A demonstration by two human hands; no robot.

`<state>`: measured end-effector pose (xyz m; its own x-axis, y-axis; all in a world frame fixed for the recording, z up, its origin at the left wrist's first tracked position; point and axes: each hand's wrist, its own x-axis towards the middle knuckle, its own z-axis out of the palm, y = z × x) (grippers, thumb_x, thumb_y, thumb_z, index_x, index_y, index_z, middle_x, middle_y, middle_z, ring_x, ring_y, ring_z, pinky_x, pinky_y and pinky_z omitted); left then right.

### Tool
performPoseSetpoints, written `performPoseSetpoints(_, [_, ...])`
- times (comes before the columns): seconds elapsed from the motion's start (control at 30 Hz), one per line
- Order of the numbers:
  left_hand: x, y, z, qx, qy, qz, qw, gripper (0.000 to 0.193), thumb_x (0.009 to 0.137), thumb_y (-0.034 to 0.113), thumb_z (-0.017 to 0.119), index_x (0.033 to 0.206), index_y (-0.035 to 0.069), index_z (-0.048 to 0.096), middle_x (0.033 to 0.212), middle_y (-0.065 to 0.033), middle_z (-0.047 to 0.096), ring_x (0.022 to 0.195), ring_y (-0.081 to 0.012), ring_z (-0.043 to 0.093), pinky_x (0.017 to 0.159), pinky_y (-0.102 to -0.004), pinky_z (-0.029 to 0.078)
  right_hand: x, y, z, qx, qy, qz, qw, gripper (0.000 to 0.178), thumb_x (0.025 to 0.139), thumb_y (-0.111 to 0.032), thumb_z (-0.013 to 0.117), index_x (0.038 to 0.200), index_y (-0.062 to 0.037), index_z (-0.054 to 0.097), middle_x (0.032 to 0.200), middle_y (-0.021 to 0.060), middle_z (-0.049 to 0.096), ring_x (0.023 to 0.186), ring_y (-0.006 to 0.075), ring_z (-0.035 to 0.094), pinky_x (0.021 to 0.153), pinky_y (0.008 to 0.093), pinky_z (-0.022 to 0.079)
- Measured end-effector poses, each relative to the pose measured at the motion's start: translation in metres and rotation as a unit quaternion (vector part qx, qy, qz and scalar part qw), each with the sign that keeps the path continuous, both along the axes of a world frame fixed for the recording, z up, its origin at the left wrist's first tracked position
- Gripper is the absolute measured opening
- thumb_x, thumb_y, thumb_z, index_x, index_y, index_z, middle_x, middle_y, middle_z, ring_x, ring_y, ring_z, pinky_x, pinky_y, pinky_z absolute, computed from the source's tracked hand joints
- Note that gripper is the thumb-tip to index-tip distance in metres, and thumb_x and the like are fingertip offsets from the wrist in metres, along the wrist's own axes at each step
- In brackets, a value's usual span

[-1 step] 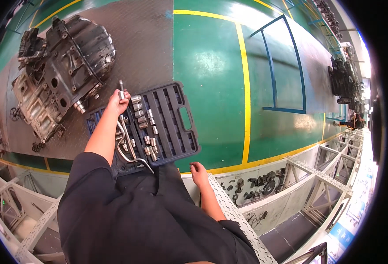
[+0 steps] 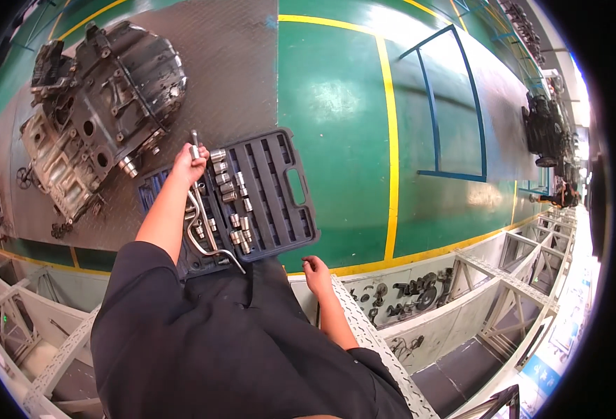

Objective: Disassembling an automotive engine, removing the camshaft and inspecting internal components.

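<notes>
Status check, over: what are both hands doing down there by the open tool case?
Left hand gripping a metal socket tool above the open socket set case. Right hand empty, resting at the floor edge. Engine block beside the case; nothing in the way.

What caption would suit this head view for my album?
Left hand lifts a socket tool above an open socket case, beside an engine block.

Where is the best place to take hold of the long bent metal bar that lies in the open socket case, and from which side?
Probably its straight middle shank. The bent metal bar lies flat across the socket case, its hooked ends near the front edge, sockets just beside it. Come from above, fingers pinching across the shank. The left hand already holds a small tool; the right hand is free.
</notes>
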<state>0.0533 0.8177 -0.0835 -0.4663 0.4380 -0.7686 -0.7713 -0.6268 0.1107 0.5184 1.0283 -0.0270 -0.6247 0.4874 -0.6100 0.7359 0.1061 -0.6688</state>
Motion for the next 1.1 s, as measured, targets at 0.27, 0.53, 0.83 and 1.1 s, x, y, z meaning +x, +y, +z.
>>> performPoseSetpoints(0.27, [0.171,-0.034,0.03,-0.295,0.166,-0.253,0.906,0.02,0.097,0.025,0.044,0.106,0.008,0.046,0.076,-0.007,0.055,0.055,-0.0177,0.055,0.034,-0.0244,0.036,-0.013,0.013,-0.003,0.02,0.011,0.026,0.999,0.018,0.093,-0.01,0.056,0.105,0.0009,0.063,0.082,0.0066,0.065,0.074,0.0134,0.061,0.07,0.0276,0.049])
performPoseSetpoints(0.53, [0.207,-0.03,0.044,-0.45,0.246,-0.234,0.826,0.047,0.097,0.021,0.052,0.134,-0.002,0.036,0.107,-0.0162,0.062,0.076,-0.0224,0.065,0.059,-0.0342,0.057,-0.104,0.02,0.006,0.114,0.082,0.124,0.982,0.017,0.089,-0.014,0.059,0.099,-0.0013,0.065,0.083,0.0129,0.065,0.077,0.0218,0.063,0.073,0.0327,0.05])
performPoseSetpoints(0.83, [0.189,-0.204,0.068,-0.81,0.292,-0.275,0.428,0.046,0.085,0.021,0.063,0.12,-0.005,0.052,0.115,-0.0266,0.058,0.115,-0.0396,0.051,0.099,-0.0458,0.039,-0.195,0.067,-0.042,0.361,0.008,0.029,0.932,0.056,0.088,-0.043,0.064,0.12,0.0014,0.055,0.11,0.0231,0.059,0.105,0.0369,0.056,0.092,0.0422,0.045])
performPoseSetpoints(1.1, [0.202,-0.259,-0.022,-0.594,0.113,-0.315,0.732,0.041,0.088,0.029,0.061,0.114,-0.003,0.059,0.106,-0.013,0.065,0.098,-0.0214,0.06,0.085,-0.0331,0.045,-0.193,0.097,-0.036,0.081,-0.051,-0.024,0.995,0.04,0.09,-0.032,0.063,0.105,0.0052,0.062,0.09,0.011,0.068,0.083,0.0167,0.062,0.077,0.0305,0.048])
